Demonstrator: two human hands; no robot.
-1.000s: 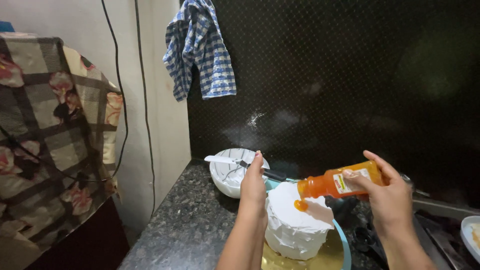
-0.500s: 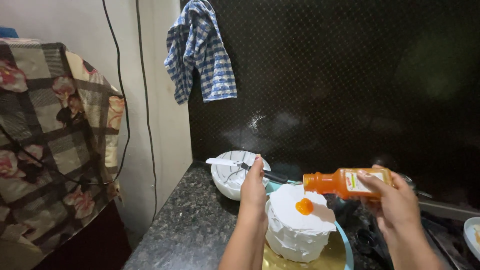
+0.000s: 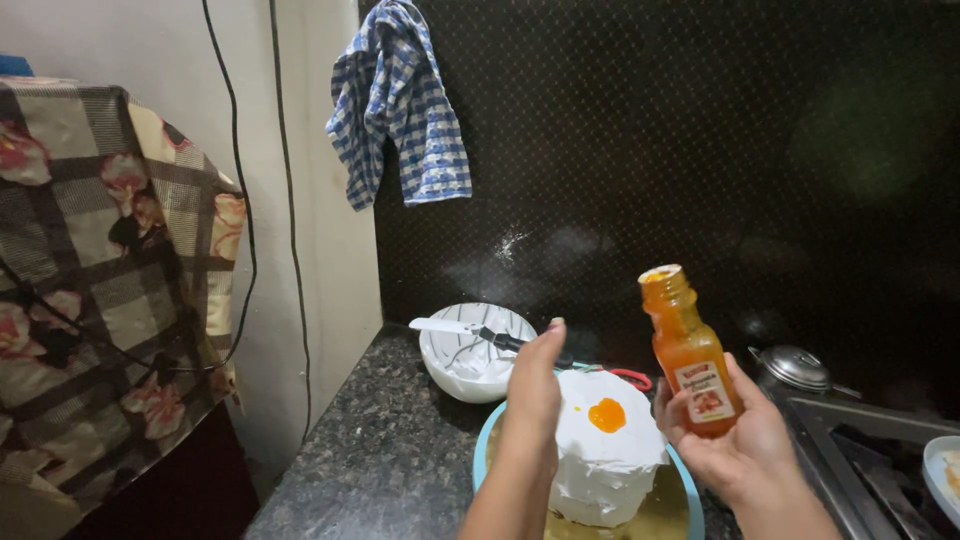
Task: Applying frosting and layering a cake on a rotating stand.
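both hands work here: i see my right hand [image 3: 735,445] grasping the orange bottle [image 3: 688,350] upright, my left hand [image 3: 535,385] with loose fingers touching the white cake [image 3: 605,460].

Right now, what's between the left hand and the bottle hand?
In the head view, the white frosted cake with its orange blob sits between the left hand and the right hand holding the orange bottle.
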